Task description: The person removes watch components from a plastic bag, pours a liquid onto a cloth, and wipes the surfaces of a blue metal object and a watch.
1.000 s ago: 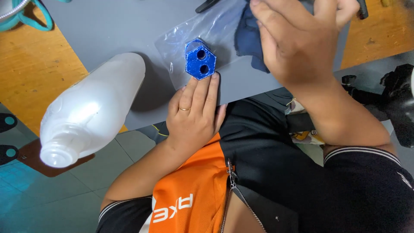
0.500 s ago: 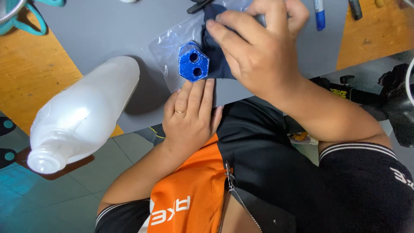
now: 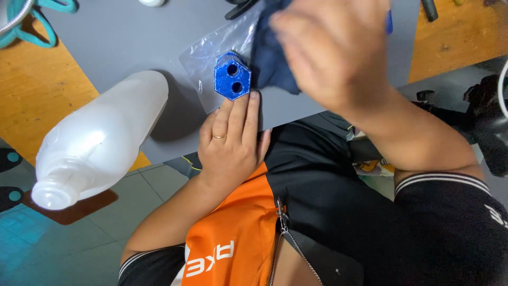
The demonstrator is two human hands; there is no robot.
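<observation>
A blue hexagonal block with two round holes stands on a clear plastic bag on the grey mat. My left hand, with a ring on one finger, lies flat at the mat's near edge. Its fingers are straight and the fingertips touch the block's near side. My right hand is blurred, just right of the block. It grips a dark blue cloth that hangs against the block's right side.
A large white plastic bottle lies on its side at the left, its open neck pointing over the table edge. A teal hose lies on the orange wooden top. Pens lie at the far right of the mat.
My right hand has moved with the cloth from right of the block to beside it and now looks larger and blurred. My left hand and the block have stayed in place.
</observation>
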